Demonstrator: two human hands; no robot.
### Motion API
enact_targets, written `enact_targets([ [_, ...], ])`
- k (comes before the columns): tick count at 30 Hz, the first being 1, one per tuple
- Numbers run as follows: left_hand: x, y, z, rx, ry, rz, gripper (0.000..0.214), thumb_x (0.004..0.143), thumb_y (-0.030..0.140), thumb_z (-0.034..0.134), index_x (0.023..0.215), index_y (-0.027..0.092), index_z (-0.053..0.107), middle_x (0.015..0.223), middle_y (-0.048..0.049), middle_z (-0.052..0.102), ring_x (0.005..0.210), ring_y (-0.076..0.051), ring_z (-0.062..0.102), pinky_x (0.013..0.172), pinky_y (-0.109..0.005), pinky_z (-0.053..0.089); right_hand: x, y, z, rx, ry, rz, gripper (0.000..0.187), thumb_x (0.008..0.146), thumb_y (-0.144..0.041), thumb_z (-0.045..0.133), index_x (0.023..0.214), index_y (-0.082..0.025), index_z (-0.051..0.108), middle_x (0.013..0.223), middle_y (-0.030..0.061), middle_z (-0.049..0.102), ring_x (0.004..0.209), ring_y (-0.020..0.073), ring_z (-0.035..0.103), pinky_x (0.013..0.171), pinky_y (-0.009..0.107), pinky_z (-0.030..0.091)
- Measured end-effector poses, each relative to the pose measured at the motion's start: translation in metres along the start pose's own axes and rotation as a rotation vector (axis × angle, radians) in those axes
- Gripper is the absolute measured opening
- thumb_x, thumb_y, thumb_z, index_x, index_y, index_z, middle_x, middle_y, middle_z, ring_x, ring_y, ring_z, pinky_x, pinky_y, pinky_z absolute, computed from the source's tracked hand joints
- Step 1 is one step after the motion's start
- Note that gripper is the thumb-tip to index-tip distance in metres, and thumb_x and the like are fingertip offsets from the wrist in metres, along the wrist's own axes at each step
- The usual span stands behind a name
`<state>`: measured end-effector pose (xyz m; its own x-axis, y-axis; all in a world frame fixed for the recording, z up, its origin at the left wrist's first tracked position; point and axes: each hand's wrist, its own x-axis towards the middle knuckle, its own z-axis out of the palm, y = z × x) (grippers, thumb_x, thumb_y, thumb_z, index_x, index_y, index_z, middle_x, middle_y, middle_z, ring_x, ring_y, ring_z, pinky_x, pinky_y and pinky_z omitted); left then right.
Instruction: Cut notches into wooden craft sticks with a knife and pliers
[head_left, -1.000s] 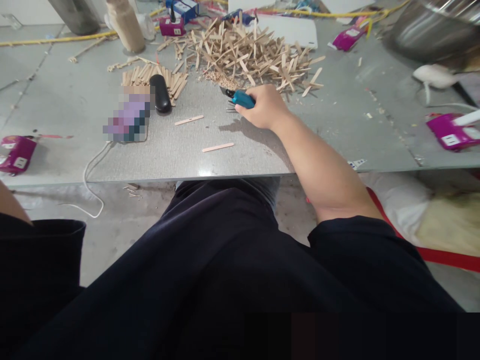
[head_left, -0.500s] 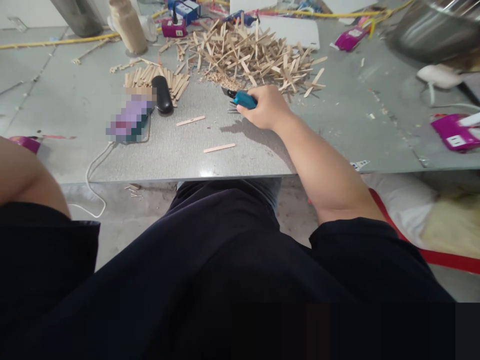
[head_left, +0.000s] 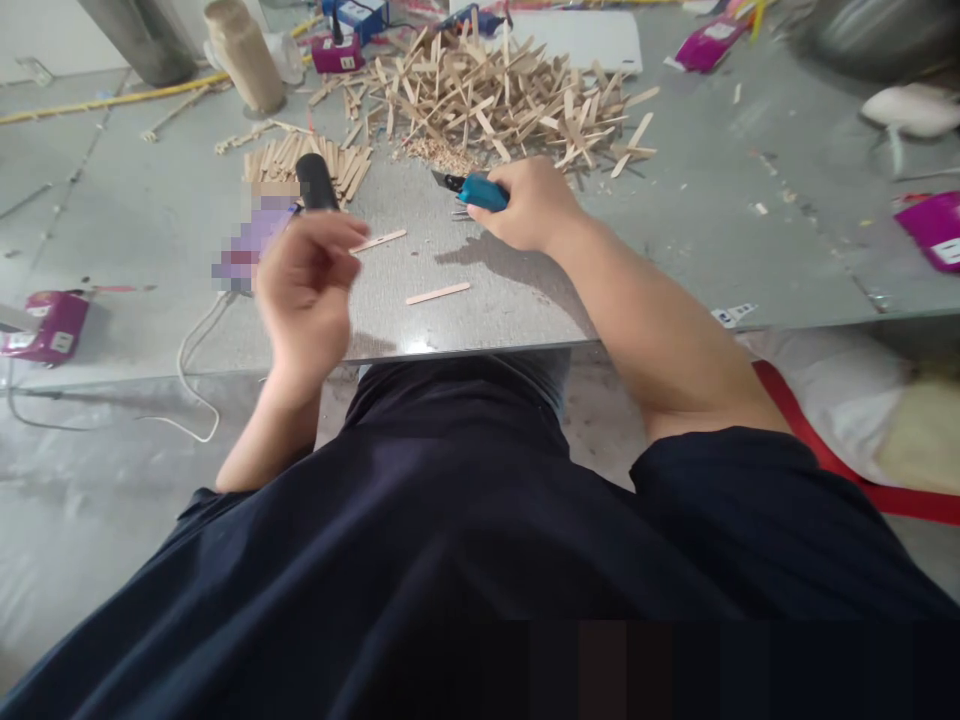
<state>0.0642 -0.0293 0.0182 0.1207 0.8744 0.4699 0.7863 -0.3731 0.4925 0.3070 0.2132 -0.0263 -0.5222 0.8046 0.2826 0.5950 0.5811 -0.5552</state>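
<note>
My right hand is wrapped round the blue handle of a utility knife, whose dark blade points left towards the wood shavings. My left hand, slightly blurred, hovers over the table's front part with fingers loosely curled, a gap to the thumb and nothing visible in them. Just right of its fingertips lies a wooden stick with a dark mark at its middle. A second plain stick lies nearer the front edge. Behind my left hand are a black oblong case and a blurred-out purple item, both partly covered.
A large heap of wooden sticks covers the table's back middle. A smaller row of sticks lies left of it. A beige bottle stands at the back left. Purple boxes and a white cable lie around.
My left hand has come into view from the left and now hangs over the table beside the marked stick. My right hand stays almost in place with the utility knife. The view has shifted slightly.
</note>
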Motion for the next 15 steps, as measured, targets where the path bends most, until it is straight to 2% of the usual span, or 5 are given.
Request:
enact_targets([
  [5, -0.011, -0.019, 0.029, -0.005, 0.007, -0.016, 0.018, 0.109, 0.04, 0.075, 0.124, 0.03, 0.078, 0.122, -0.0098, 0.082, 0.12, -0.029, 0.073, 0.103, -0.046, 0.062, -0.006, -0.013, -0.007, -0.034, -0.016, 0.003, 0.045, 0.092, -0.061, 0.087, 0.075, -0.033, 0.056, 0.074, 0.0083, 0.063, 0.101, 0.0391, 0.068, 0.088, 0.052, 0.051],
  [7, -0.014, -0.031, 0.041, -0.036, 0.057, -0.043, 0.014, 0.111, 0.032, 0.065, 0.119, 0.028, 0.076, 0.119, -0.0098, 0.082, 0.113, -0.026, 0.074, 0.099, -0.045, 0.062, -0.006, -0.014, -0.007, -0.08, -0.009, -0.004, 0.043, 0.093, -0.058, 0.085, 0.074, -0.033, 0.055, 0.074, 0.0085, 0.063, 0.099, 0.0387, 0.068, 0.087, 0.053, 0.052],
  [10, -0.023, -0.041, 0.053, -0.054, 0.129, -0.028, 0.028, 0.115, 0.023, 0.046, 0.118, 0.025, 0.074, 0.121, -0.0111, 0.082, 0.105, -0.023, 0.076, 0.096, -0.043, 0.061, -0.004, -0.012, -0.004, -0.127, 0.0, -0.02, 0.044, 0.098, -0.054, 0.082, 0.072, -0.033, 0.053, 0.07, 0.0069, 0.06, 0.092, 0.0331, 0.063, 0.088, 0.052, 0.05],
  [12, -0.031, -0.039, 0.058, 0.091, 0.087, 0.016, 0.031, 0.117, 0.03, 0.047, 0.126, 0.023, 0.076, 0.13, -0.0146, 0.081, 0.116, -0.028, 0.076, 0.102, -0.048, 0.06, -0.004, -0.012, -0.003, -0.12, 0.003, -0.027, 0.045, 0.099, -0.053, 0.081, 0.071, -0.033, 0.052, 0.069, 0.0065, 0.059, 0.091, 0.032, 0.061, 0.088, 0.052, 0.049],
  [15, -0.04, -0.027, 0.063, 0.371, -0.038, 0.039, 0.046, 0.115, 0.053, 0.062, 0.143, 0.02, 0.076, 0.142, -0.0206, 0.079, 0.13, -0.04, 0.071, 0.107, -0.058, 0.056, -0.008, -0.016, -0.006, -0.062, 0.021, -0.037, 0.042, 0.096, -0.05, 0.085, 0.075, -0.033, 0.053, 0.076, 0.0068, 0.065, 0.093, 0.0342, 0.066, 0.088, 0.052, 0.05],
])
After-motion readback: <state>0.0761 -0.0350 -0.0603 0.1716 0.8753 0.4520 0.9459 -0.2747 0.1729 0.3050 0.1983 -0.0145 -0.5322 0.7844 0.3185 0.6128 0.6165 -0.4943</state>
